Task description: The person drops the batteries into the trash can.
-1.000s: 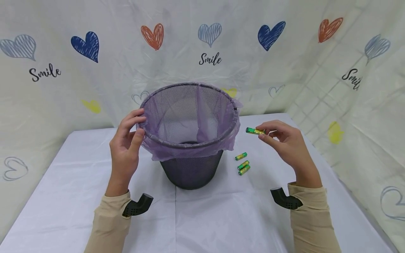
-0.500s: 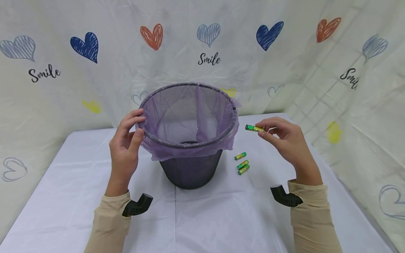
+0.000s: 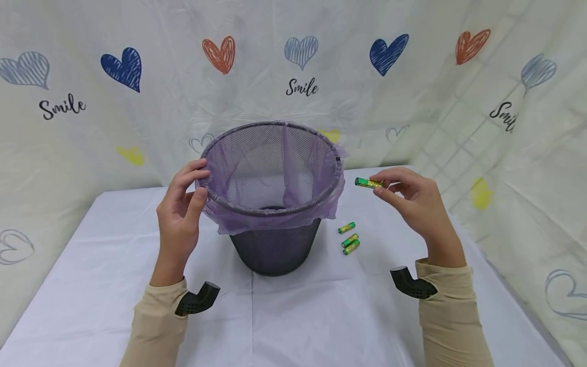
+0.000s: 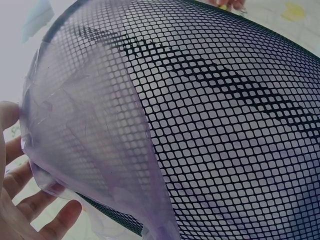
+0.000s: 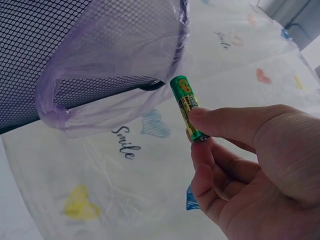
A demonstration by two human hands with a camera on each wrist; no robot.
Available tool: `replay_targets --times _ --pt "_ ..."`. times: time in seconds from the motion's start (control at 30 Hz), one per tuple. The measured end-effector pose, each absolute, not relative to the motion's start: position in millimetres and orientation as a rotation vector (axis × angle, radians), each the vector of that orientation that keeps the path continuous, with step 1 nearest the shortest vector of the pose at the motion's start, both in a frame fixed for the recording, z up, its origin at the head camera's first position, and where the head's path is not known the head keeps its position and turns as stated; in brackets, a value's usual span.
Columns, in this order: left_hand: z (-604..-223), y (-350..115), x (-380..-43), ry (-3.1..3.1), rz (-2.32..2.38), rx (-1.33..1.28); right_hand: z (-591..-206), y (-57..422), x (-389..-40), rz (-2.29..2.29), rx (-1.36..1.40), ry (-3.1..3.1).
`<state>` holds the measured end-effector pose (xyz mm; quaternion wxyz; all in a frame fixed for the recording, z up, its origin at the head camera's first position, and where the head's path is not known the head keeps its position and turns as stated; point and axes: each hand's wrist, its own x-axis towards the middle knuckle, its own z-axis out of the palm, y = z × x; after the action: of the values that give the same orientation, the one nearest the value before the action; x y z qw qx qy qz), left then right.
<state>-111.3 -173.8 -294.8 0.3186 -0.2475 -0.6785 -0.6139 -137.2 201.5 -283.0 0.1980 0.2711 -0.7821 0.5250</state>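
A black mesh wastebasket point(image 3: 275, 255) stands upright, lined with a thin purple bag point(image 3: 270, 222) folded over its rim. My left hand point(image 3: 179, 219) rests its fingertips and thumb against the left side of the rim, on the liner. In the left wrist view its fingers point(image 4: 67, 220) are spread along the outside of the bag's edge. My right hand point(image 3: 410, 204) pinches a green and gold battery point(image 5: 184, 102) by one end between thumb and fingers. It holds the battery in the air to the right of the basket, about level with the rim.
On the white-covered table point(image 3: 293, 326), right of the basket, lie a single battery point(image 3: 346, 228) and a pair of batteries point(image 3: 350, 243) side by side. Behind the table hangs a pale curtain point(image 3: 257, 97) printed with hearts and "Smile".
My right hand has risen slightly with the battery and shifted a touch to the left. The left hand keeps its place on the rim, and the loose batteries stay put.
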Motion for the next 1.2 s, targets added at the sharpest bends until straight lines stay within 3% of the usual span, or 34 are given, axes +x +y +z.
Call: replay_targets --times 1.2 --pt "-294 -173 -111 -1.774 -1.625 -0.658 -267 184 -141 1.535 0.791 -2.080"
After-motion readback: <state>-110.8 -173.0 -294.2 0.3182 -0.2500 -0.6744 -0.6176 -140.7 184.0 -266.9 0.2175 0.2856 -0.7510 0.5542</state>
